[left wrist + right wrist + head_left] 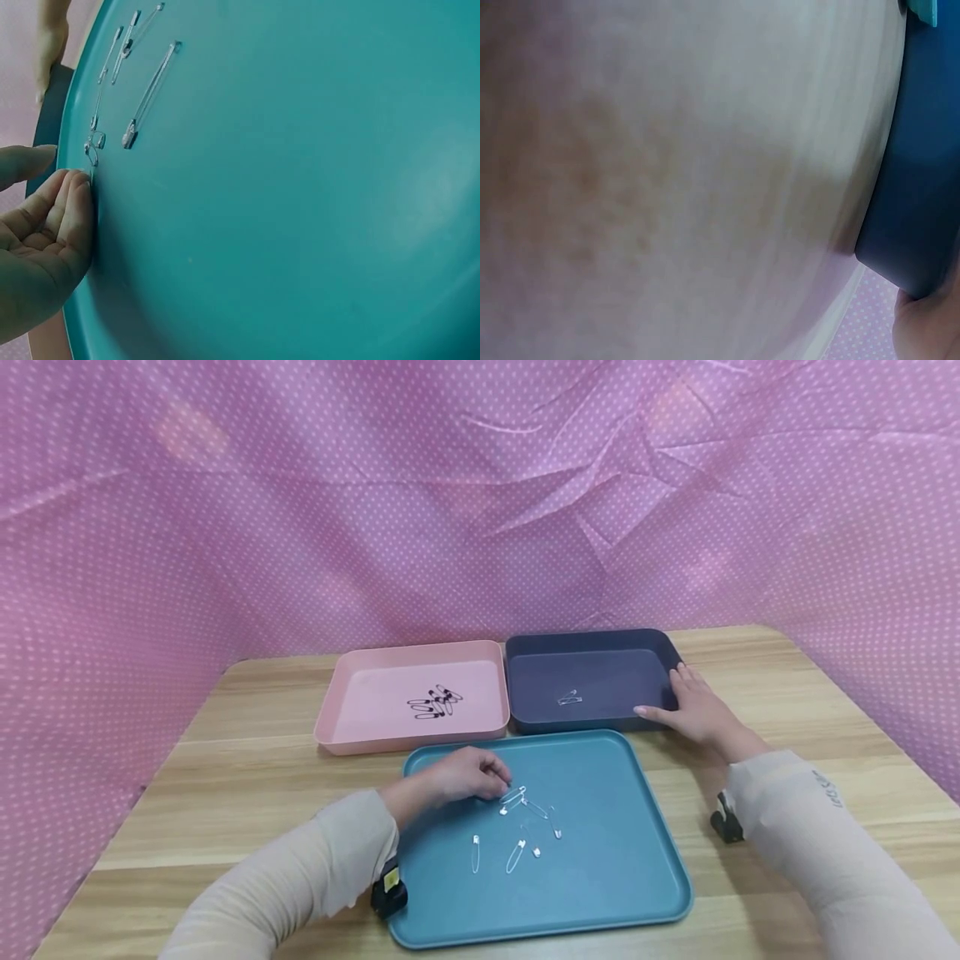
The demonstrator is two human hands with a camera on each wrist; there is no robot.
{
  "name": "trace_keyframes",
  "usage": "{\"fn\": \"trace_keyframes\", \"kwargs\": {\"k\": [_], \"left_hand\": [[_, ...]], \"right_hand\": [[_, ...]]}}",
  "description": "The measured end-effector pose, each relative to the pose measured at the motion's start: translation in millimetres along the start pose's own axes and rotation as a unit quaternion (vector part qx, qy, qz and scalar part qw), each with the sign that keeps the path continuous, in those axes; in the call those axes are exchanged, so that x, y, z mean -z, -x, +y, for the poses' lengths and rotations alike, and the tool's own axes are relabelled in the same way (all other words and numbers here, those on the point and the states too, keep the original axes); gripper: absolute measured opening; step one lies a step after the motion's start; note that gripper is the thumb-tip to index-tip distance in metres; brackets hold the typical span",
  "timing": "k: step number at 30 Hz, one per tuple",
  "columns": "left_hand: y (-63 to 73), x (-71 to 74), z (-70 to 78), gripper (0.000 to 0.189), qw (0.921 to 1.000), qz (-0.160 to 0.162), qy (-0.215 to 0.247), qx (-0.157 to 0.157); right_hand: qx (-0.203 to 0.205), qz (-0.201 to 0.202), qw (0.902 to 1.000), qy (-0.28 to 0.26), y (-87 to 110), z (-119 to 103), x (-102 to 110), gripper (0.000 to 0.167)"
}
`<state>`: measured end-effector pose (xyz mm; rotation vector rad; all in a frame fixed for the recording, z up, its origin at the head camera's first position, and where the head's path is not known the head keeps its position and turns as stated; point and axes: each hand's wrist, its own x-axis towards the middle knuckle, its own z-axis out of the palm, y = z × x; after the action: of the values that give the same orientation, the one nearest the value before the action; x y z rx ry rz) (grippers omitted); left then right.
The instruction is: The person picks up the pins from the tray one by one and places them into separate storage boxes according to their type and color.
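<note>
Several silver safety pins (515,857) lie scattered on a teal tray (607,877). My left hand (467,774) is low over this tray, fingertips right at the end of one pin; in the left wrist view its thumb (26,163) stands apart from the bent fingers. At the back right is a deep navy tray (618,681) holding a few silver safety pins (570,698). My right hand (701,714) rests at that tray's front right corner, thumb toward the front rim and fingers along the right side.
Left of the navy tray stands a pink tray (375,693) with several black safety pins (437,703) in a pile. All three trays sit close together on a wooden table (225,793). A pink dotted curtain (375,527) hangs behind and at both sides.
</note>
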<state>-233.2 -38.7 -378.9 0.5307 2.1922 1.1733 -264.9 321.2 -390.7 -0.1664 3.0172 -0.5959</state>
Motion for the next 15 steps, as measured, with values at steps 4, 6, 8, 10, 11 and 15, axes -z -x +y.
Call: {"fn": "trace_keyframes", "kwargs": {"k": [4,6,8,10,11,15], "left_hand": [[-2.2,-2.3,-4.5,0.016,0.9995,0.019,-0.025,0.005],[-3.1,-4.3,-6.7,0.017,0.9991,0.027,-0.032,0.000],[-3.9,-6.5,-8.8,0.016,0.9988,0.032,-0.036,-0.009],[-4.3,-8.3,-9.9,0.015,0.9983,0.038,-0.041,-0.016],[-4.5,-9.0,-10.4,0.014,0.9978,0.042,-0.047,-0.020],[-5.1,-11.5,-8.9,0.012,0.9959,0.057,-0.069,-0.015]], "right_hand": [[0.002,0.000,1.0000,-0.001,-1.1,0.0,1.0,0.104],[0.003,-0.002,1.0000,0.000,-1.6,-0.1,1.0,0.104],[0.003,-0.003,1.0000,-0.001,-1.7,-0.3,1.2,0.104],[0.003,-0.005,1.0000,0.001,-1.7,0.0,0.9,0.104],[0.003,-0.006,1.0000,0.001,-1.6,0.0,0.9,0.104],[0.003,-0.006,1.0000,0.002,-0.6,-0.8,1.0,0.103]]}}
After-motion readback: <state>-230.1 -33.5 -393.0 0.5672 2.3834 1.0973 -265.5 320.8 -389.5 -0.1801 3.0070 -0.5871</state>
